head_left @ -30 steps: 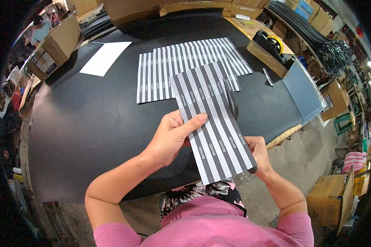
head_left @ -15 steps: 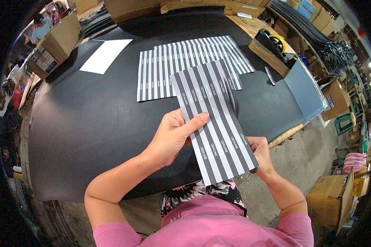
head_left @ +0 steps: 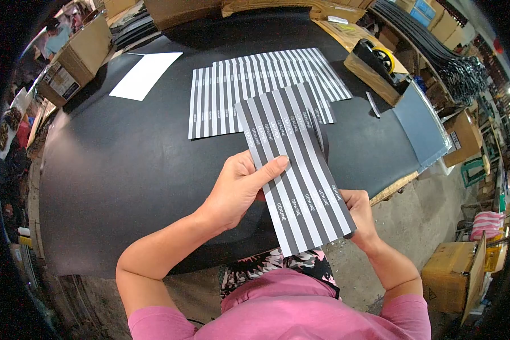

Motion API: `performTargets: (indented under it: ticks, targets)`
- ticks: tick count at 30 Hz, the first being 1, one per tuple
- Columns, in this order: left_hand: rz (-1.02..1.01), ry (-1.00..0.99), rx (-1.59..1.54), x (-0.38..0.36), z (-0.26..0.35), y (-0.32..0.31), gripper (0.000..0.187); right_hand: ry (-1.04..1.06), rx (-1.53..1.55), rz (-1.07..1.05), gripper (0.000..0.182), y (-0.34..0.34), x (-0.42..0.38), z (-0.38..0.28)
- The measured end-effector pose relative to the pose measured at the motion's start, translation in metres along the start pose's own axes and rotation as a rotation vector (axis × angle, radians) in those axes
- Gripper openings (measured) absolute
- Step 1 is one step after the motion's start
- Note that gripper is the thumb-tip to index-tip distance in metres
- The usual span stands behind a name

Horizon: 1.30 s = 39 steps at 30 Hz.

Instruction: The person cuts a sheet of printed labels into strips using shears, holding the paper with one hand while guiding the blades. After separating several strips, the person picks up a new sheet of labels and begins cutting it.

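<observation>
A striped black-and-white sheet [head_left: 300,181] printed "GENUINE LEATHER" is tilted in front of my body. My left hand [head_left: 232,187] grips its left edge, thumb on top and fingers underneath. Behind its lower right edge, my right hand [head_left: 361,215] is closed, with the fingers mostly hidden. A dark bit shows by that hand, and a dark curved edge shows behind the sheet's upper right; I cannot make out what they are. Beyond the held sheet, several similar striped sheets [head_left: 221,102] overlap on the black-covered table [head_left: 113,187].
A white sheet [head_left: 144,76] lies at the table's far left, near a cardboard box [head_left: 76,62]. On the right are a tape dispenser [head_left: 377,65], a small strip [head_left: 373,105] and a grey sheet [head_left: 419,127]. Cartons [head_left: 450,272] stand on the floor at right.
The view has shifted very slightly. My hands and the striped sheet keep nearly the same pose.
</observation>
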<state>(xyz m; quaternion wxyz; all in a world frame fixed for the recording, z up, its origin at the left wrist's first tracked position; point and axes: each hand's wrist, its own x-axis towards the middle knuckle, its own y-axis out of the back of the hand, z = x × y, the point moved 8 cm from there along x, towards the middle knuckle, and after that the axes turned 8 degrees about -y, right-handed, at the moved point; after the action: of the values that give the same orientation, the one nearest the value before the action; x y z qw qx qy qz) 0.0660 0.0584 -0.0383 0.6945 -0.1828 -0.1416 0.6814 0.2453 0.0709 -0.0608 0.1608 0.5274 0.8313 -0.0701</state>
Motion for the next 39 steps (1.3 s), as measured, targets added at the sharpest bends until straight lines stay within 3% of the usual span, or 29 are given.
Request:
performTargets:
  ticks: [17, 28, 30, 32, 39]
  targets:
    - [0.005, 0.009, -0.005, 0.000, 0.000, 0.000, 0.027, 0.044, -0.048, 0.017, 0.019, 0.002, 0.001, 0.001]
    - [0.013, -0.010, 0.177, 0.001, 0.010, 0.003, 0.032, -0.117, 0.089, -0.059, 0.015, -0.002, -0.002, 0.003]
    - [0.046, -0.097, 0.223, 0.004, 0.009, 0.011, 0.031, -0.114, 0.078, -0.058, 0.016, 0.001, 0.000, 0.008]
    - [0.032, -0.102, 0.206, 0.003, 0.010, 0.006, 0.029, 0.033, -0.033, -0.012, 0.019, 0.005, 0.003, 0.006]
    - [-0.027, -0.003, 0.129, 0.000, 0.000, 0.001, 0.025, 0.010, -0.003, 0.001, 0.020, 0.003, 0.011, -0.011]
